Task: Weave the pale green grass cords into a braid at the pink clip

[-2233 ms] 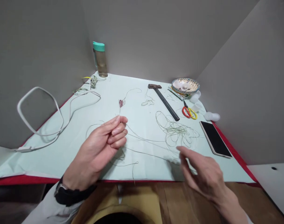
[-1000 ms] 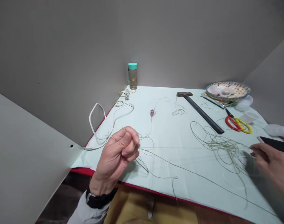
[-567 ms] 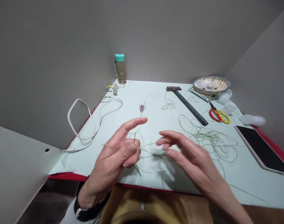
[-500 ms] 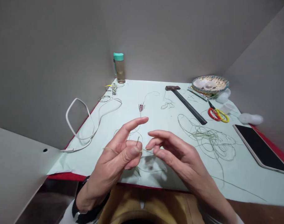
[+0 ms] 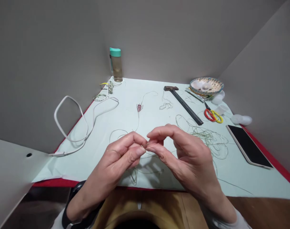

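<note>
Over the near middle of the table, my left hand [image 5: 122, 156] is closed, its thumb and forefinger pinching a thin greenish cord [image 5: 143, 147]. The fingertips of my right hand [image 5: 187, 156] meet the left ones at the same spot and are pinched on the cord too; most of it is hidden by the fingers. Loose loops of cord [image 5: 134, 176] lie under my hands. Beyond them rests a small maroon knotted piece [image 5: 139, 107] with pale strands running from both ends.
A tangled cord heap [image 5: 212, 136], hammer [image 5: 184, 105], scissors [image 5: 213, 115] and phone [image 5: 248, 146] lie on the right. Behind them stands a woven basket [image 5: 217, 85] with clear plastic pieces. At left are a white cable [image 5: 68, 138] and a bottle [image 5: 117, 66] near the grey partition [image 5: 159, 38].
My right hand has come to the left, and its fingertips now touch the left ones. The left forefinger, raised before, has bent down onto the cord. The view has shifted slightly.
</note>
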Demonstrator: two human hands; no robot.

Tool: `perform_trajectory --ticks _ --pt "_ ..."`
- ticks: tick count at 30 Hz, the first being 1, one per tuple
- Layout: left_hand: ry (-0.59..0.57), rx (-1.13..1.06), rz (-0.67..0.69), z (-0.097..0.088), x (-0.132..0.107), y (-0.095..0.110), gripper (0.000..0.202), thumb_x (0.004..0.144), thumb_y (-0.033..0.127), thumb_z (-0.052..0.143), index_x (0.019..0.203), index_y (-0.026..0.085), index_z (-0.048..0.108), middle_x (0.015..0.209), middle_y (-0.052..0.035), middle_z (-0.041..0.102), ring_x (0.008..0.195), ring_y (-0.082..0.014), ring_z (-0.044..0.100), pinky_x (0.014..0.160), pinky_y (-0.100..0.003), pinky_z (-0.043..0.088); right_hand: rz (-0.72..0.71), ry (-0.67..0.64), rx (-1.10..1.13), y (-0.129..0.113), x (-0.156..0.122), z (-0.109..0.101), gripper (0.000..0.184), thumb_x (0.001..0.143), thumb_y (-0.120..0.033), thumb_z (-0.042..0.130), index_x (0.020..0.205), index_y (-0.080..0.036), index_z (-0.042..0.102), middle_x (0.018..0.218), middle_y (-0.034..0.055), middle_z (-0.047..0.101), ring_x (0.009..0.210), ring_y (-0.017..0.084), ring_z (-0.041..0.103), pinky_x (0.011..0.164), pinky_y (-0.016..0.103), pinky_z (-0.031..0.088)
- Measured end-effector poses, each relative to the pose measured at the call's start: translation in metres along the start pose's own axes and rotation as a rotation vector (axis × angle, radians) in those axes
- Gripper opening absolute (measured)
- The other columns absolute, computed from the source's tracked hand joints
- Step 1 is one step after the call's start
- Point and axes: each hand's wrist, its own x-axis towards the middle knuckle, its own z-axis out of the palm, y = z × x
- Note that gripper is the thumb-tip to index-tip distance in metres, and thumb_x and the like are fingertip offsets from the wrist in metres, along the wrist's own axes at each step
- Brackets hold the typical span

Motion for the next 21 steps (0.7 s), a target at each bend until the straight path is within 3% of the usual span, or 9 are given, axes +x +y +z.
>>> perform_trajectory --ticks 3,9,14,21 --pt "0.025 0.066 0.084 0.000 0.003 0.000 0.027 0.098 0.038 0.065 0.078 0.022 0.072 0.065 0.0018 0.046 0.059 -0.0110 0.037 0.057 -0.022 0.033 0.024 0.017 0.016 0.002 -0.001 -0.005 0.012 0.096 -0.015 0.071 0.105 -0.020 0.065 0.088 -0.0015 0.071 0.077 0.009 0.068 0.076 0.023 0.059" --pt "0.046 0.035 0.086 0.004 0.006 -0.001 0.026 0.097 0.039 0.066 0.080 0.022 0.075 0.060 0.0024 0.045 0.055 -0.0113 0.034 0.053 -0.025 0.028 0.057 0.062 0.108 0.004 -0.006 -0.007 0.015 0.096 -0.016 0.071 0.109 -0.020 0.063 0.089 -0.0004 0.069 0.078 0.010 0.068 0.074 0.024 0.059" --pt "0.030 0.067 0.145 0.008 0.009 -0.002 0.025 0.098 0.034 0.067 0.077 0.022 0.075 0.062 0.0015 0.056 0.067 -0.0129 0.052 0.068 -0.024 0.039 -0.049 0.037 -0.022 0.003 -0.008 -0.008 0.018 0.098 -0.014 0.069 0.113 -0.019 0.061 0.088 -0.0008 0.069 0.079 0.011 0.067 0.078 0.028 0.057" --pt "-0.063 0.010 0.128 0.009 0.011 -0.003 0.025 0.101 0.034 0.066 0.079 0.025 0.075 0.064 0.0055 0.049 0.061 -0.0097 0.036 0.058 -0.024 0.030 -0.175 -0.024 -0.136 0.008 -0.007 -0.016 0.019 0.098 -0.013 0.070 0.116 -0.012 0.065 0.092 0.0014 0.071 0.083 0.009 0.065 0.083 0.024 0.055"
